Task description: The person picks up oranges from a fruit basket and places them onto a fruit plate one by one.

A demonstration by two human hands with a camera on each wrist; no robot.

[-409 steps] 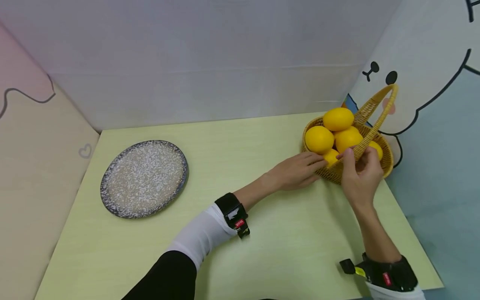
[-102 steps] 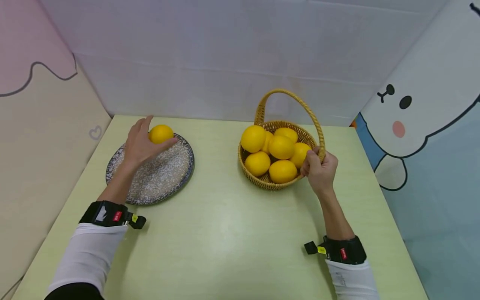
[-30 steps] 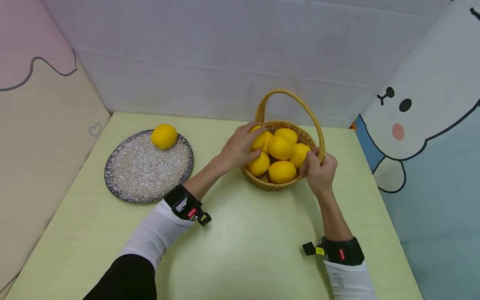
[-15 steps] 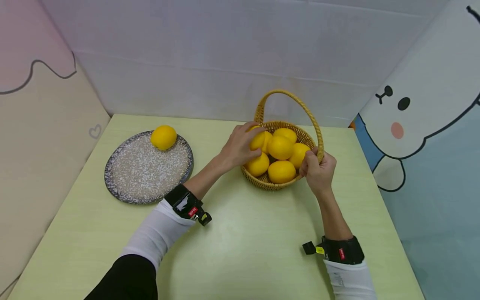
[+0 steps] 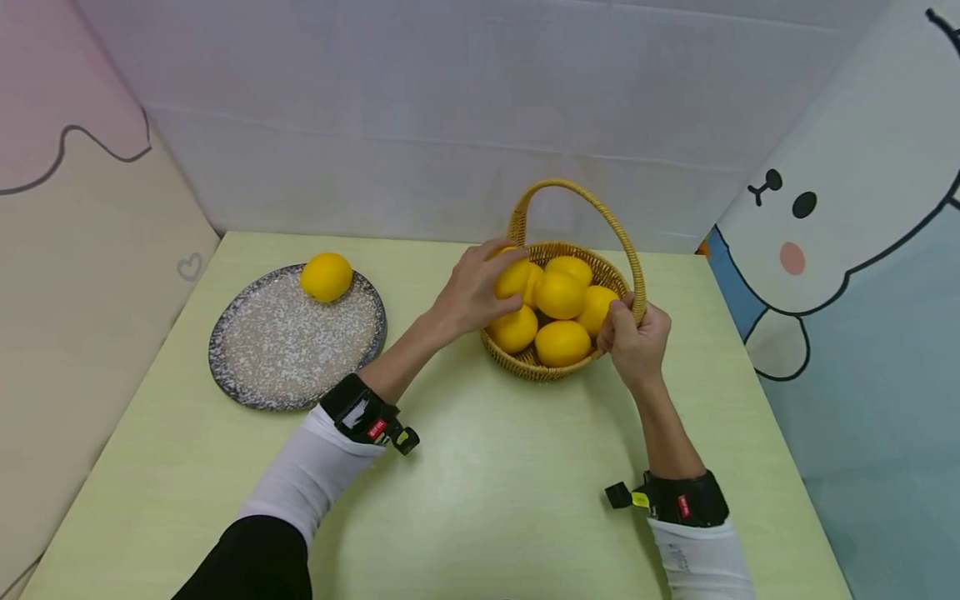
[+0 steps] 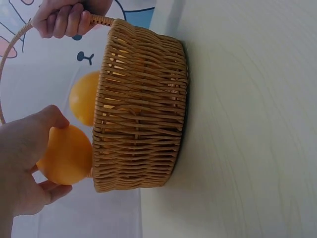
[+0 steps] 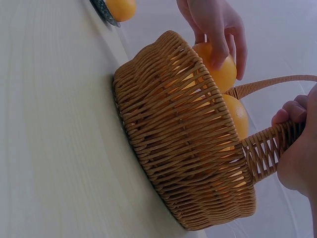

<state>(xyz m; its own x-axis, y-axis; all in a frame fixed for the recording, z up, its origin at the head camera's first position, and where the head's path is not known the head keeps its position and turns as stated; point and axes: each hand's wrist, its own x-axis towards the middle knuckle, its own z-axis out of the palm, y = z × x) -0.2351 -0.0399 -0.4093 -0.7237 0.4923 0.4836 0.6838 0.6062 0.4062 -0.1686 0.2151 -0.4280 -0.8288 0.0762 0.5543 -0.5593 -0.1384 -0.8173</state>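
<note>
My left hand holds a lemon at the left rim of a wicker basket, thumb and fingers spread round its sides. From the left wrist view, this lemon sits at rim height, partly covered by the fingers. The right hand grips the basket's arched handle low down, close to the rim. Several more lemons lie in the basket, which stands on the table. One lemon rests near the back edge of a speckled round plate.
The plate stands at the left of the pale table, apart from the basket. A white wall rises behind the table's back edge. Printed side panels border it left and right, the right one with a cartoon face.
Earlier the basket moved left from the right back corner, and the left hand set one lemon on the plate. It then returned to the basket and took another; lately it shifts slightly left.
</note>
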